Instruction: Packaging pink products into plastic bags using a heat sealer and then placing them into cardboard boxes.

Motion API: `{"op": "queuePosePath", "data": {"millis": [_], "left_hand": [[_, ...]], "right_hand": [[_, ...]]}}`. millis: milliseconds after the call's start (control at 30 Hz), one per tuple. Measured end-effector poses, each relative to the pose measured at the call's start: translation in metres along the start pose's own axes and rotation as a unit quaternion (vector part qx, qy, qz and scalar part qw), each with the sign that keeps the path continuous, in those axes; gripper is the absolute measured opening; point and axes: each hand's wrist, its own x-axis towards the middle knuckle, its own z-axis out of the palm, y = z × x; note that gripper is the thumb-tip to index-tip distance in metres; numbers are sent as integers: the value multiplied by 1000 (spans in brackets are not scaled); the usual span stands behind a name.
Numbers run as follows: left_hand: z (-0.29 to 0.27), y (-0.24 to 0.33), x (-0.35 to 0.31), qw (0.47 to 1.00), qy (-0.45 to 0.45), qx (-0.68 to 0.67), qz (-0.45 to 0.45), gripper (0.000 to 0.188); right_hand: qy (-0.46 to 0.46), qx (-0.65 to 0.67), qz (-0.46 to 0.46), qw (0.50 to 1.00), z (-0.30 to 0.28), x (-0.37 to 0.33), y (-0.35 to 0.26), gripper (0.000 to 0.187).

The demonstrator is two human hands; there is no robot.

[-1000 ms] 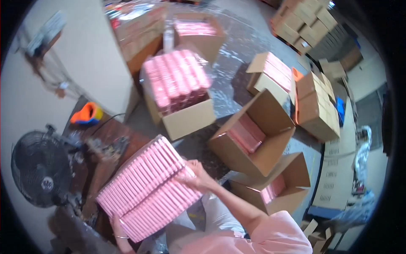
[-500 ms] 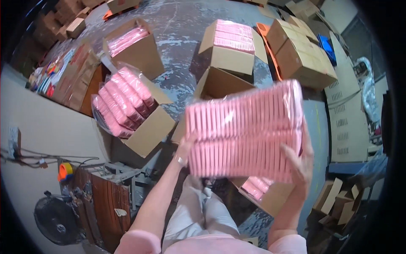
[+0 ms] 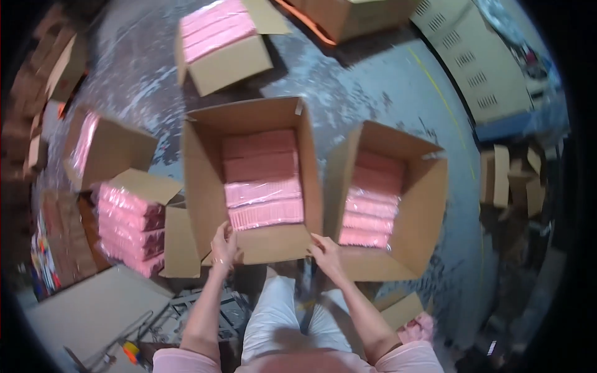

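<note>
An open cardboard box stands in front of me, with a layer of pink packs in clear plastic wrap at its bottom. My left hand is closed on the near left corner of its rim. At the near right corner, my right hand pinches the cardboard edge, fingers bent. Close by on the right is a second open box, which also holds wrapped pink packs in a row. Neither hand holds a pack.
To the left, a tilted box is filled with stacked pink packs. Behind it stands another box. A full box sits farther ahead. Cut cartons lie at the right, below a beige vented cabinet.
Both hands held up a wrapped pink pack before; now they have let go of it and grip the box's near corners. The view has swung, shifting the surrounding boxes leftward.
</note>
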Motion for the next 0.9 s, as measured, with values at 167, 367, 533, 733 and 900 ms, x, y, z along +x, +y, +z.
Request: {"op": "queuePosePath", "data": {"millis": [167,367,533,733,900], "left_hand": [[110,177,-116,923,-278,-124,235,23],[374,91,-147,734,-586,241,245,27],[444,5,-82,641,-609,421,201,37],[426,-31,-51,764,-405,428,264,36],[402,-90,-32,775,-307,511,210,32]], "right_hand": [[111,-101,136,979,-116,-43,163,24],[-238,-381,88,889,-195,-15,277,53],[-190,-518,-86,830,-165,-18,409,19],[-194,-660,45,725,-99,40,503,16],[-77,-755,-68,647,-104,47,455,17]]}}
